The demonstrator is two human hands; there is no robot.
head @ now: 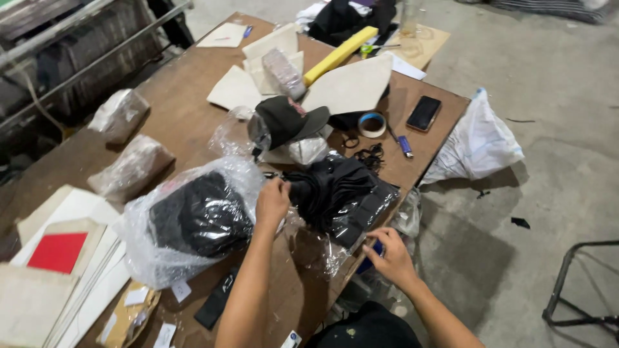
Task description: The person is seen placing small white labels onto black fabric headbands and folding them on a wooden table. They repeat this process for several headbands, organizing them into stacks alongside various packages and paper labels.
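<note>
Head view looks down on a brown wooden table; at centre frame the left hand is closed, pinching the edge of a folded black garment that lies in crinkled clear plastic wrap; at lower centre-right the right hand curls its fingers on the near edge of that wrap; whether it grips I cannot tell; just left of the left hand sits a clear bag of dark cloth; above, a black cap; toward the upper right, a tape roll and a black phone.
</note>
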